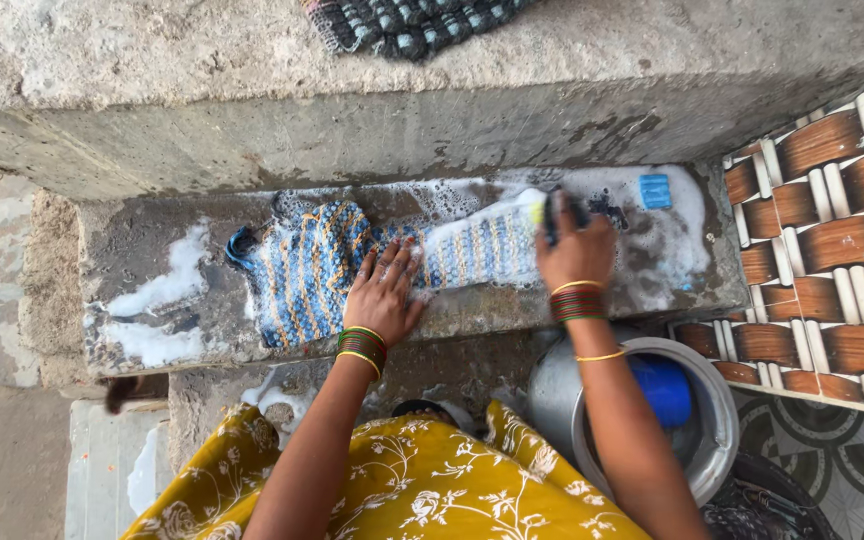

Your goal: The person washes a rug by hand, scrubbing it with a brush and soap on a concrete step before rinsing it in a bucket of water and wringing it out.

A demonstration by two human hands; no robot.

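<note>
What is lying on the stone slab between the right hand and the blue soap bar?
In the head view, only wet stone with white foam and a few dark smudges lies between the right hand and the blue soap bar on the slab.

Stone slab (152, 265): rough, pitted, matt grey, wet and glistening in patches, with white soap foam lying on it. Striped cloth (322, 270) on the slab: woven fabric, soaked and sudsy. Soap bar (655, 190) at the slab's right end: smooth, blue, waxy-looking. Metal pot (722, 440) below the slab: dull silvery finish, a glossy blue plastic mug (664, 390) inside. Woven seat (832, 230) right of the slab: shiny brown and cream strips.
</note>
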